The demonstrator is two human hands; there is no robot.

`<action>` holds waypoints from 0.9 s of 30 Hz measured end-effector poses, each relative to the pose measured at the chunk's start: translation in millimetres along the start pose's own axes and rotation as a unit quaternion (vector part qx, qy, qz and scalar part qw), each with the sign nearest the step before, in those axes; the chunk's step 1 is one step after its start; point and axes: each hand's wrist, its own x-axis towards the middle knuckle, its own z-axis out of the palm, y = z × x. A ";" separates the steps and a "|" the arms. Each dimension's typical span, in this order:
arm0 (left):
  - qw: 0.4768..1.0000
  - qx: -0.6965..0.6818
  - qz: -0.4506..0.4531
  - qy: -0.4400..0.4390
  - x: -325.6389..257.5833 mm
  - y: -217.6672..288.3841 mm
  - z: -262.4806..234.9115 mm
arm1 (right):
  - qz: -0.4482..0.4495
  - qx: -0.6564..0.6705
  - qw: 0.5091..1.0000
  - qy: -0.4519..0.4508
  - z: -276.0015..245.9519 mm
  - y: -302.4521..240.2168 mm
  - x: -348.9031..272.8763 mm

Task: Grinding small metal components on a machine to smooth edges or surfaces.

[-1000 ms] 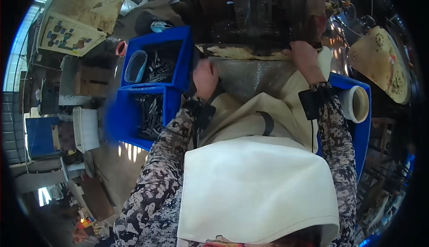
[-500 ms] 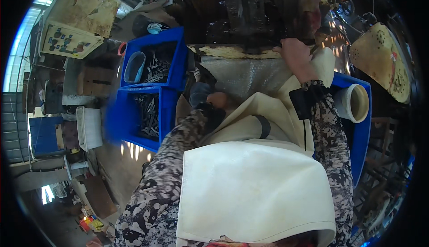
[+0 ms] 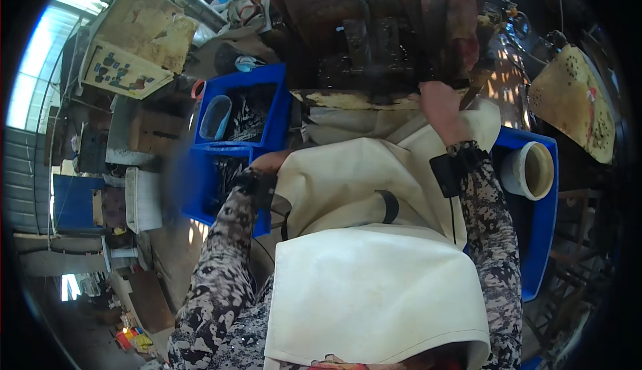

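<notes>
A cream apron [image 3: 354,182] spreads over my lap, with a folded flap toward me. My left hand [image 3: 273,161] is at its far left edge; the apron hides the fingertips, but the hand looks closed on that edge. Ahead stands a dark, wet machine housing [image 3: 374,52] with a pale, worn front rim [image 3: 354,100]. My right hand [image 3: 441,102] is closed at the right end of this rim, fingers curled over it. Whatever those fingers hold is hidden. A black band with a dark block [image 3: 447,174] sits at my right wrist.
Two blue bins [image 3: 284,112] at the left hold many dark, slender metal pieces; a clear scoop-like container [image 3: 215,117] lies in the farther one. To the right, a blue tub [image 3: 543,236] carries a whitish bucket [image 3: 531,171]. A worn perforated panel [image 3: 572,102] stands farther right.
My left hand has moved left and toward me, from near the rim to the apron's left edge. The apron now covers most of the translucent sheet. My right hand stays at the rim.
</notes>
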 end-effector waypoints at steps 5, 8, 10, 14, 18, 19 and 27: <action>0.978 -0.113 -0.117 -0.128 45.0 210.4 29.4 | -0.199 0.124 0.963 0.130 6.7 -17.2 -27.1; 0.979 0.056 -0.060 -0.188 40.4 245.6 27.9 | -0.228 0.119 0.961 -0.105 26.2 -37.9 -28.4; 0.987 0.083 0.030 -0.137 33.2 267.2 29.9 | -0.376 0.211 0.901 -0.056 87.1 -10.9 -43.8; 0.980 0.099 0.075 -0.153 23.4 292.4 41.2 | -0.337 0.261 0.898 -0.109 153.7 -10.2 -82.1; 0.982 0.085 0.086 -0.145 20.6 272.1 35.0 | -0.201 0.002 0.949 -0.242 140.7 -23.9 -76.2; 0.988 0.068 0.076 -0.117 20.1 256.1 28.0 | -0.242 -0.027 0.937 -0.252 136.9 -20.5 -68.5; 0.849 -0.288 0.044 0.440 -21.2 165.3 -28.0 | -0.096 0.036 0.987 -0.121 -4.3 13.5 -15.0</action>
